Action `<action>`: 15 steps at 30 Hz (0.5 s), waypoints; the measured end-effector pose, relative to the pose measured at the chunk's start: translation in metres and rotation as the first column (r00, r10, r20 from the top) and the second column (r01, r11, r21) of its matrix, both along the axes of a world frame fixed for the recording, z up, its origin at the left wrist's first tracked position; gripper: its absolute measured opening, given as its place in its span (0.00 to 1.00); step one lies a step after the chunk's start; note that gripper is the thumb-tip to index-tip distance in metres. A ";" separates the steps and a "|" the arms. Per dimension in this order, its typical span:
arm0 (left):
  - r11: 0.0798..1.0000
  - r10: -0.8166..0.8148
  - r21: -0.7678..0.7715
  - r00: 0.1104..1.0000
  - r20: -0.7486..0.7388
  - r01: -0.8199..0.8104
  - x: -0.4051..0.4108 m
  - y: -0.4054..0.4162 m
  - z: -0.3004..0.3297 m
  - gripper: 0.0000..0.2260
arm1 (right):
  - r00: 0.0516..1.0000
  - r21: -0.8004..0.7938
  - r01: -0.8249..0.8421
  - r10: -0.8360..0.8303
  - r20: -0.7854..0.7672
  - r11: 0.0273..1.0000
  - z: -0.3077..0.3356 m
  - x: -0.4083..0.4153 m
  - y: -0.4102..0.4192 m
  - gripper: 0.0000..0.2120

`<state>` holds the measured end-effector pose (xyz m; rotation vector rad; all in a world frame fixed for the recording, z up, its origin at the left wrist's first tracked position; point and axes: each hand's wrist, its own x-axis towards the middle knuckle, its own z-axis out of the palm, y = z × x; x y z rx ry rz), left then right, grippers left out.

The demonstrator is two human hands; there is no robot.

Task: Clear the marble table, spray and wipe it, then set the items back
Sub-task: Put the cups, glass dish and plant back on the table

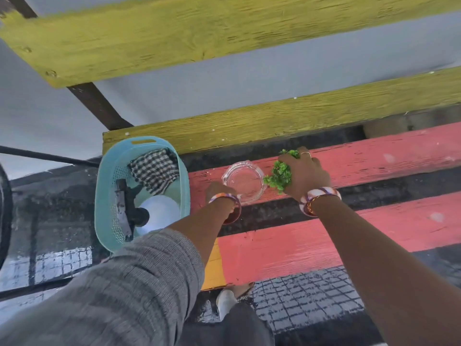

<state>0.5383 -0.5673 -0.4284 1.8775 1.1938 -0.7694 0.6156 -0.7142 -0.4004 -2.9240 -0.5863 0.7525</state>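
A clear glass ashtray (244, 181) sits on the upper red plank of a painted wooden bench (374, 158). The left hand (219, 192) touches its near left edge; the fingers are hidden behind the wrist, so I cannot tell if they grip it. Just beside the ashtray, on its right, the right hand (305, 174) is closed around a small green plant (280, 174) (its pot is not visible). Both wrists wear patterned bangles. At the left end of the bench stands a light blue basket (107, 196), holding a checkered cloth (154, 171) and a white spray bottle (159, 213) with a black trigger. The marble table is not in view.
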 end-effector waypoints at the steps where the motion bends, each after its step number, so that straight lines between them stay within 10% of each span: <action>1: 0.999 0.007 0.037 1.000 0.026 -0.008 0.000 0.001 -0.004 0.07 | 1.000 0.010 0.010 -0.011 0.014 1.000 -0.002 0.000 -0.001 0.29; 15: 0.957 -0.278 0.177 0.893 0.353 0.229 -0.075 0.047 0.126 0.14 | 0.933 0.152 0.237 -0.269 0.238 0.959 0.135 -0.053 0.039 0.27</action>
